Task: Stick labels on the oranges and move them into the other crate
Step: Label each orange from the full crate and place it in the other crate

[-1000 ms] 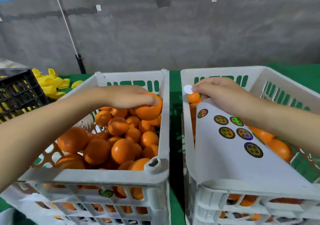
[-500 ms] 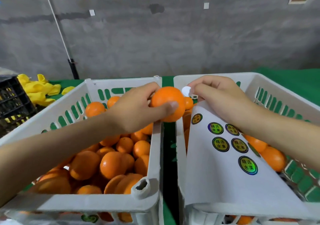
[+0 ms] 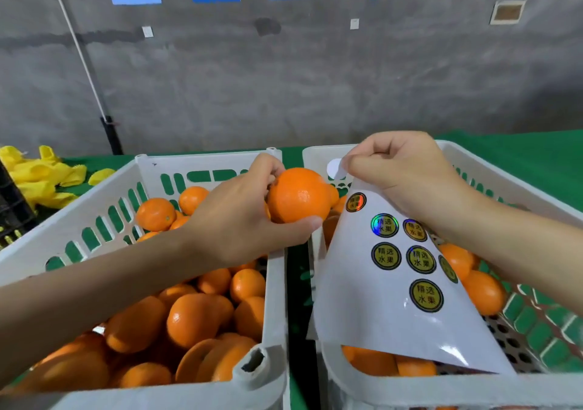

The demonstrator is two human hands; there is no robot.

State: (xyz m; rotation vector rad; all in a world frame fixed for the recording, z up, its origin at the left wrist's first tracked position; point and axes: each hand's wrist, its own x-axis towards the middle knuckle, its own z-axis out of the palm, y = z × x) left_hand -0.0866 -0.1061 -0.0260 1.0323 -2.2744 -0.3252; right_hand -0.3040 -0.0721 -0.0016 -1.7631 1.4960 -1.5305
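The orange (image 3: 298,195) has come up out of the left crate (image 3: 205,161). 1 s ago it lay on the pile there under the left hand (image 3: 239,220); now it is held over the gap between the 2 crates, toward their far end. The left fingers (image 3: 268,165) and thumb curl round it.

The label (image 3: 335,168), white back showing, is pinched in the right fingers (image 3: 356,165), as it was 1 s ago. The right hand (image 3: 407,173) has barely moved. Label and orange are now just beside each other, not touching.

So picking looks done and sticking seems next: press the label on, then set the orange in the right crate (image 3: 473,387). The sheet (image 3: 394,308), draped over that crate, shows 7 more labels. Both crates stand on the green counter (image 3: 520,163).
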